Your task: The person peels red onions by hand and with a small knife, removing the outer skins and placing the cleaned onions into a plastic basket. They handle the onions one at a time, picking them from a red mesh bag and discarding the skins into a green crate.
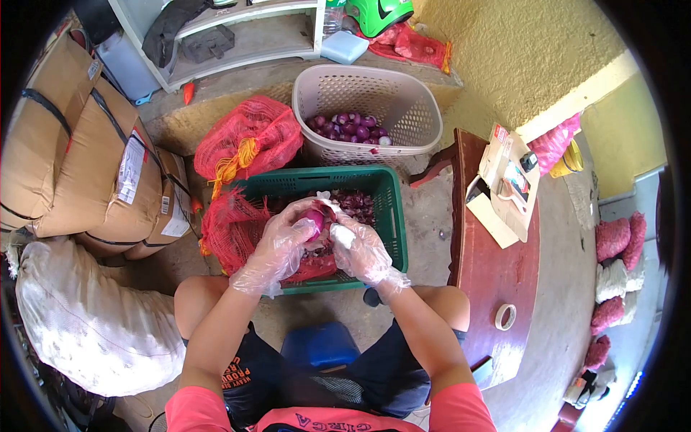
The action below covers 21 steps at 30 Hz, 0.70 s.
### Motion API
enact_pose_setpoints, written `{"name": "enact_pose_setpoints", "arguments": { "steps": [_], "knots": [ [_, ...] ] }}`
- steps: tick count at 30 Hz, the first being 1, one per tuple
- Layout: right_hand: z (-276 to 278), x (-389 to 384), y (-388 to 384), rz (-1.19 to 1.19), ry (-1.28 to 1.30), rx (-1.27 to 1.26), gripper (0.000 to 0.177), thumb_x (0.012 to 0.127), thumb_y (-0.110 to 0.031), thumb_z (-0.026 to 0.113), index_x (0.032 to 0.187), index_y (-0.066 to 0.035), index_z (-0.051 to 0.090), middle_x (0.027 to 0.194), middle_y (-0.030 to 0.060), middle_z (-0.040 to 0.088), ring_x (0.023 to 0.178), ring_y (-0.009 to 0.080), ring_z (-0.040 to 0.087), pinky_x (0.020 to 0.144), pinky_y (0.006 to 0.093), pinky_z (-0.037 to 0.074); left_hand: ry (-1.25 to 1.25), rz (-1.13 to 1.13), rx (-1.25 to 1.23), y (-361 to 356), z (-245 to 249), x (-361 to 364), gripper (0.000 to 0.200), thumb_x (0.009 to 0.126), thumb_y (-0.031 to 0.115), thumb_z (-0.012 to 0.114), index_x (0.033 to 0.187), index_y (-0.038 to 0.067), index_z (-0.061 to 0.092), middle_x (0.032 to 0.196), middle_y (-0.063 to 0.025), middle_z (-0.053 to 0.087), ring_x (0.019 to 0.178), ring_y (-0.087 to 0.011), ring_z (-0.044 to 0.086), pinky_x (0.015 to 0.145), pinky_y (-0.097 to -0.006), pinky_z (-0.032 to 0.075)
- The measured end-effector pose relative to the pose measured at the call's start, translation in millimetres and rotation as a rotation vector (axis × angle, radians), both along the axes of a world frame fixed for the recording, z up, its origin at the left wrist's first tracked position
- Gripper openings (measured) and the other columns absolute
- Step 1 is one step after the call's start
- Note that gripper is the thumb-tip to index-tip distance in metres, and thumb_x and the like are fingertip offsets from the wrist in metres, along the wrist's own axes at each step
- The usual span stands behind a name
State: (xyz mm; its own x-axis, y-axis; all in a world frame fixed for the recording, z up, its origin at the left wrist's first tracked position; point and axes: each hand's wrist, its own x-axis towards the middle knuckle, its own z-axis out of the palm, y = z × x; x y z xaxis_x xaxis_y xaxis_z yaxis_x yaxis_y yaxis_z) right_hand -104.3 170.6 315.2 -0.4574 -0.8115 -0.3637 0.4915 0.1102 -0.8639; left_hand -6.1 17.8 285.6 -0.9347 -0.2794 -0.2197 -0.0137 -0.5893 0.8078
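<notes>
My left hand (279, 241), in a clear plastic glove, is closed around a purple-red onion (314, 222). Close beside it, my right hand (366, 253) wears a similar glove, its fingers curled in near the onion. Something white (342, 235) shows at the right thumb and fingers; I cannot tell what that hand grips. Below both hands stands a green plastic crate (392, 216) with onion skins (356, 205) in it. A red mesh sack (229, 227) drapes over the crate's left side and into it.
Behind the crate, a beige perforated basket (367, 83) holds several onions (353, 129). Another red mesh sack (248, 137) lies to its left. Strapped cardboard packages (93, 151) and a white sack (97, 317) crowd the left. A wooden table (497, 288) at right bears a tape roll (505, 317).
</notes>
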Motion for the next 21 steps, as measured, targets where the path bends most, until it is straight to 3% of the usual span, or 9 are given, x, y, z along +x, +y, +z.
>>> {"name": "enact_pose_setpoints", "arguments": {
  "steps": [2,4,7,11,16,17,21],
  "knots": [
    [1,-3,-1,-0.043,0.188,0.031,0.047,0.097,-0.02,0.05,0.142,-0.011,0.046,0.085,-0.0064,0.053,0.064,0.0025,0.039,0.058,0.0177,0.035,0.028,-0.008,-0.017,-1,1,2,0.058,0.084,0.025,0.071,0.132,0.004,0.048,0.135,-0.0078,0.051,0.11,-0.0179,0.059,0.081,-0.0306,0.056],
    [5,-8,0,-0.048,0.216,0.058,0.046,0.096,-0.02,0.051,0.141,-0.011,0.047,0.082,-0.0066,0.052,0.062,0.0027,0.039,0.056,0.0182,0.034,0.006,0.004,-0.053,-1,0,4,0.057,0.081,0.019,0.075,0.13,0.003,0.05,0.133,-0.0093,0.051,0.114,-0.0202,0.056,0.087,-0.0359,0.055],
    [7,-13,5,-0.016,0.021,0.049,0.049,0.095,-0.021,0.051,0.143,-0.012,0.044,0.07,-0.0065,0.046,0.054,0.0045,0.038,0.05,0.021,0.032,0.077,0.016,-0.071,-3,-5,3,0.057,0.078,0.011,0.076,0.128,0.003,0.051,0.131,-0.0097,0.052,0.116,-0.0215,0.055,0.09,-0.0384,0.055],
    [5,-11,6,0.003,0.018,0.083,0.055,0.094,-0.02,0.051,0.147,-0.015,0.038,0.065,-0.005,0.043,0.051,0.0062,0.038,0.047,0.0229,0.033,0.175,0.064,-0.211,-10,-23,0,0.056,0.077,0.007,0.076,0.127,0.003,0.051,0.129,-0.0094,0.052,0.115,-0.0219,0.055,0.091,-0.0392,0.055],
    [28,-3,8,0.093,0.054,0.028,0.065,0.092,-0.018,0.049,0.153,-0.017,0.026,0.063,-0.0037,0.042,0.05,0.0072,0.04,0.047,0.0244,0.036,0.072,0.11,0.091,-4,-3,2,0.057,0.078,0.013,0.077,0.127,0.005,0.051,0.128,-0.0083,0.053,0.107,-0.0205,0.059,0.091,-0.0363,0.053],
    [24,-1,5,0.102,0.081,0.127,0.068,0.093,-0.016,0.049,0.154,-0.019,0.02,0.064,-0.0041,0.042,0.05,0.0073,0.04,0.048,0.0247,0.037,0.063,0.106,0.115,-4,-3,2,0.057,0.078,0.016,0.078,0.127,0.006,0.051,0.128,-0.0079,0.053,0.103,-0.0201,0.061,0.09,-0.0354,0.052],
    [11,9,6,0.083,-0.113,-0.017,0.066,0.095,-0.013,0.05,0.155,-0.02,0.021,0.073,-0.0062,0.044,0.056,0.0054,0.039,0.051,0.0226,0.035,0.136,0.162,-0.003,-3,-16,-3,0.06,0.076,0.018,0.08,0.127,0.005,0.051,0.129,-0.0098,0.054,0.112,-0.0199,0.057,0.095,-0.035,0.048]
  ]
}}
